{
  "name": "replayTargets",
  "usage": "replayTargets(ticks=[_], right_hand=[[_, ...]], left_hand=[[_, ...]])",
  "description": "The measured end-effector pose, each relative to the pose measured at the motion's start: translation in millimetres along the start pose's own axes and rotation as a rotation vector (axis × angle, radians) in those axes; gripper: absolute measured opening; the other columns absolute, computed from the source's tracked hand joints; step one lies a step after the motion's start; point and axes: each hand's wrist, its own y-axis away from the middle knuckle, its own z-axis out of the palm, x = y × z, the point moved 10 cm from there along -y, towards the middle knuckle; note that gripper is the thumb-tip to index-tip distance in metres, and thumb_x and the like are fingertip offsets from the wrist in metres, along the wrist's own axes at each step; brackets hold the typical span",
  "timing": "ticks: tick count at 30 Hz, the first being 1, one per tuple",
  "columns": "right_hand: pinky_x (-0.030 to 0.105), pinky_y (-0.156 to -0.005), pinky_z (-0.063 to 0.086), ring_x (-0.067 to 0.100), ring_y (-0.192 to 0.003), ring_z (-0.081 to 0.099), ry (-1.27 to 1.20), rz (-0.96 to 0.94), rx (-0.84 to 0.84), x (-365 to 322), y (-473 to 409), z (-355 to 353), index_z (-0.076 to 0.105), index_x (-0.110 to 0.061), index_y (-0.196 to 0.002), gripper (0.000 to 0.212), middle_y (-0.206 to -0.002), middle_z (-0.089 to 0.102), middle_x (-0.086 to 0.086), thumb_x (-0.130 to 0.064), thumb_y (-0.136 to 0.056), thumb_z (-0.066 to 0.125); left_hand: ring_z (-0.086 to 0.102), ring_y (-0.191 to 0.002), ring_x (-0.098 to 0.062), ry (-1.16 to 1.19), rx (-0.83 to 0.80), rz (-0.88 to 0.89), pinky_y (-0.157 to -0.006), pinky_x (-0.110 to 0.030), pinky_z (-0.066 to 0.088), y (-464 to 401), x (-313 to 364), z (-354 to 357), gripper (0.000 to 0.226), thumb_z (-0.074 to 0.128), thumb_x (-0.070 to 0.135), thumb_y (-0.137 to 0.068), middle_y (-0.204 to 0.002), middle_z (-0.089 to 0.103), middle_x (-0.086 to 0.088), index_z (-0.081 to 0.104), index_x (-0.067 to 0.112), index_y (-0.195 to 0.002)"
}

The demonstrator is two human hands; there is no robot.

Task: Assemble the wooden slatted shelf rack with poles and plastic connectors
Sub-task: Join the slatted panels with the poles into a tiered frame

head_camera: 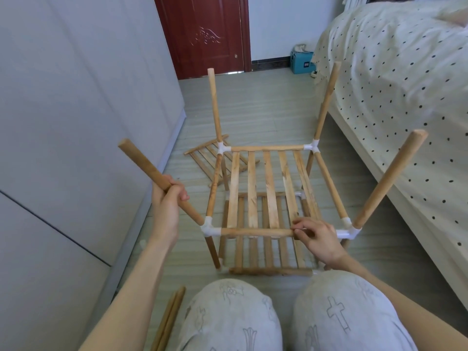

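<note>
At far left two spare poles [168, 323] lie on the floor [266, 107] by the person's knee. The left hand [167, 198] is wrapped around the near-left pole [159, 179], a round, smooth wooden dowel slanting up out of the white plastic connector [209, 225] at the rack's near-left corner. The rack [266, 188] stands on the floor between wardrobe and bed [395, 79], two tiers of flat, pale slats framed by round rails. A loose slatted panel [202, 155] lies flat behind its left side. The right hand [317, 239] pinches the front rail [255, 232] near its right end, fingers curled over it. At right another pole [390, 179] leans outward from its connector [348, 231].

The whole thing looks light and stiff, yet loose at the joints, judging by the splayed poles. Holding a pole low, close to its connector, should give the best control; the plastic may crack if levered sideways.
</note>
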Motion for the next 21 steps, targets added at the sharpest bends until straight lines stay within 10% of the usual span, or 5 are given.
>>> replayTargets(ticks=[21], right_hand=[[0.046, -0.106, 0.031, 0.018, -0.118, 0.05, -0.018, 0.039, -0.018, -3, 1, 0, 0.071, -0.015, -0.092, 0.013, -0.117, 0.062, -0.003, -0.016, -0.091, 0.058]], left_hand=[[0.035, -0.051, -0.008, -0.076, -0.202, 0.02, -0.052, -0.018, 0.034, 3, 1, 37, 0.01, 0.048, 0.011, -0.075, -0.05, 0.037, 0.009, 0.042, 0.016, -0.069]])
